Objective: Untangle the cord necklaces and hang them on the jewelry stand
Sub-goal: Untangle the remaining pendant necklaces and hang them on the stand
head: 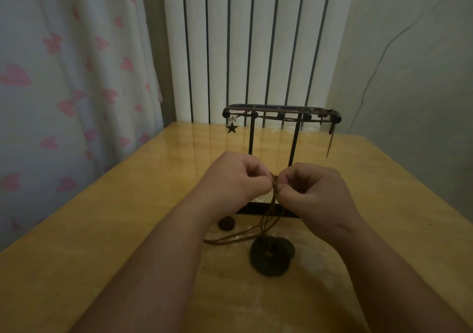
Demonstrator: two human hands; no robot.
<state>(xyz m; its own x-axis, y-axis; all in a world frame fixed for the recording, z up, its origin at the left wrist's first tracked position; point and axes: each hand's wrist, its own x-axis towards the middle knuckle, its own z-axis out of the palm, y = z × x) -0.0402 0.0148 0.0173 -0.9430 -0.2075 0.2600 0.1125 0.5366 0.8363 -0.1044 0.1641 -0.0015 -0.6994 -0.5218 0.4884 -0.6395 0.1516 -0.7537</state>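
Note:
Both hands meet over the table in front of the black jewelry stand. My left hand and my right hand pinch a knot of brown cords between thumbs and fingers. From the knot the cords hang down to the table and trail left. Dark round pendants lie on the table below the hands, and a smaller one sits beside my left wrist. A brown cord necklace lies along the stand's top bar, with a star charm hanging at its left end.
The yellow wooden table stands in a corner. A white radiator is behind the stand, a curtain with pink hearts hangs at the left, and a grey wall is at the right.

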